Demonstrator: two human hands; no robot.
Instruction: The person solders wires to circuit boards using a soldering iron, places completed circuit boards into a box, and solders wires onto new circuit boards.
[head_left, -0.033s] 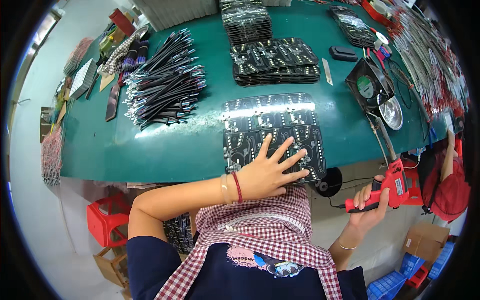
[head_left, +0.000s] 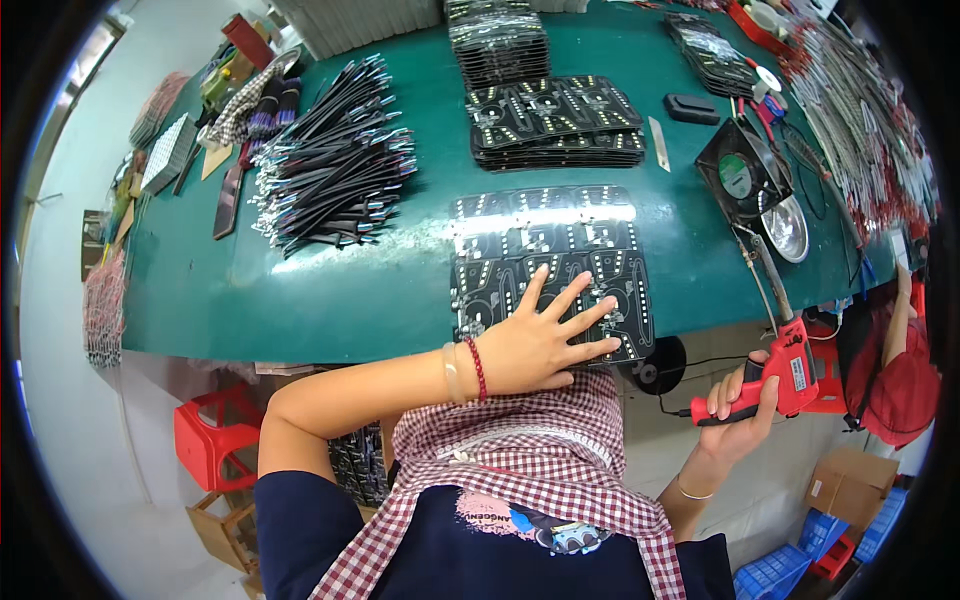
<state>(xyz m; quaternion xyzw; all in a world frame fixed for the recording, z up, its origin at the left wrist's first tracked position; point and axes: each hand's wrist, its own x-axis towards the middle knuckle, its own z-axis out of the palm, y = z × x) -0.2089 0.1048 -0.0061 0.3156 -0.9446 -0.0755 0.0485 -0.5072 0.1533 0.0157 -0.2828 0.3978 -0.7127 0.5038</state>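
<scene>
My left hand (head_left: 540, 350) lies spread, palm down, on the near part of a panel of black circuit boards (head_left: 550, 240) at the front edge of the green table. Small pale components dot the panel, and a strip of light glares across its far half. To the right, past the table edge, my right hand (head_left: 742, 412) is wrapped round the grip of a red soldering gun (head_left: 792, 372). Its long metal nose points up and away, beside a black square fan (head_left: 740, 172) and a shiny metal bowl (head_left: 786, 228).
Behind the panel sits a stack of similar boards (head_left: 555, 125), with a taller stack (head_left: 500, 50) farther back. Black cables (head_left: 335, 165) are heaped on the left near a phone (head_left: 228, 200). Many thin wires (head_left: 850, 120) lie at far right, where another person's arm (head_left: 893, 325) shows.
</scene>
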